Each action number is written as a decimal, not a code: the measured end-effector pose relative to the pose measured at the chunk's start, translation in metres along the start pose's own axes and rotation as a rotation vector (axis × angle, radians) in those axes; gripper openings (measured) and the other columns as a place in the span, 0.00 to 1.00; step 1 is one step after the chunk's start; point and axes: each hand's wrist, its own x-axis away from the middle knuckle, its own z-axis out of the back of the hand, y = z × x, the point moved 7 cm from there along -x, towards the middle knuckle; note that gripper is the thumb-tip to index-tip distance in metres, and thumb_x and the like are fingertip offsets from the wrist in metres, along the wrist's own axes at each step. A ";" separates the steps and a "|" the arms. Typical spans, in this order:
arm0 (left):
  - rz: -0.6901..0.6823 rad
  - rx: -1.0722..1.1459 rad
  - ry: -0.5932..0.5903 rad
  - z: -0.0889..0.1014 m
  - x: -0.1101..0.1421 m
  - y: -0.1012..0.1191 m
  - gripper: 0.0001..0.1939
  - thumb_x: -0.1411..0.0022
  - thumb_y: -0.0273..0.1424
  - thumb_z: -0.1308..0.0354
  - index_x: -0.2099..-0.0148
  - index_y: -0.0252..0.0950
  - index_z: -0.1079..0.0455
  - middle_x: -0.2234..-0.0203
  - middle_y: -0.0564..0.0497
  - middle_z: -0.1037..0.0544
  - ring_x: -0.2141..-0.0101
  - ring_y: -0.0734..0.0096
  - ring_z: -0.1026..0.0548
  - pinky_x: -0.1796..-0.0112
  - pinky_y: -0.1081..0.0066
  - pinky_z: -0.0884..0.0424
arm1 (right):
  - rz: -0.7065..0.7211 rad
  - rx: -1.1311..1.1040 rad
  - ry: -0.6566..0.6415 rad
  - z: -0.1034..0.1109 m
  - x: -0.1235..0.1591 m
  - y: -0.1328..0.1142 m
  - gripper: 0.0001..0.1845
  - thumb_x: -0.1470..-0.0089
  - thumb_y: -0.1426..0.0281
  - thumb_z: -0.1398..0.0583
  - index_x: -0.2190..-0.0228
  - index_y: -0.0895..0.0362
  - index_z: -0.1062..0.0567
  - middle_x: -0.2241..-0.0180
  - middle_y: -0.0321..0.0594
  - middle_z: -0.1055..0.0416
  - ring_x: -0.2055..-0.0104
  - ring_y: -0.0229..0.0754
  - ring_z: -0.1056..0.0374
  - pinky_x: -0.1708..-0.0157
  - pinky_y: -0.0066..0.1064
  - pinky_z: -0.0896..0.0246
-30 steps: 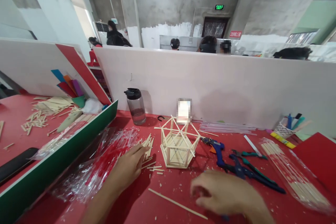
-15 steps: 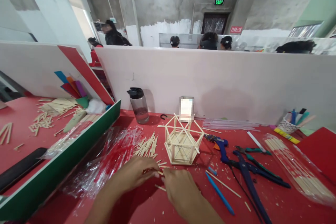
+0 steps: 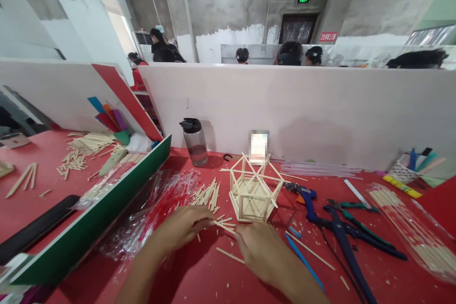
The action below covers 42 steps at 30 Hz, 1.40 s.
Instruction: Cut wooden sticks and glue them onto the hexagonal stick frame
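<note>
A short wooden stick (image 3: 225,227) spans the gap between my two hands, just in front of the stick frame. My left hand (image 3: 192,224) is closed at its left end, and my right hand (image 3: 259,249) pinches the other end, with the fingertips partly hidden. Behind them stands a six-sided frame (image 3: 253,208) built of wooden sticks, with a slatted floor and crossed sticks on top. A pile of short sticks (image 3: 206,195) lies left of it, near my left hand. Another loose stick (image 3: 231,255) rests on the table below my hands.
A glue gun (image 3: 307,202), pliers (image 3: 356,216), a blue pen (image 3: 302,261) and bagged sticks (image 3: 409,228) lie to the right. A water bottle (image 3: 195,145) and phone (image 3: 259,147) stand at the back. Left are plastic wrappers (image 3: 156,213) and a green divider (image 3: 107,209).
My hands have moved apart, and the stick between them shows more of its length. The view has shifted, so the table things appear farther right. A loose stick beneath my hands is more exposed.
</note>
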 end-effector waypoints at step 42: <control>-0.058 0.114 -0.005 -0.002 0.003 -0.009 0.16 0.27 0.35 0.54 0.56 0.39 0.24 0.62 0.47 0.20 0.61 0.65 0.24 0.58 0.71 0.31 | 0.125 -0.158 0.065 -0.012 0.002 -0.013 0.12 0.39 0.68 0.42 0.72 0.56 0.23 0.72 0.36 0.23 0.73 0.35 0.36 0.74 0.30 0.59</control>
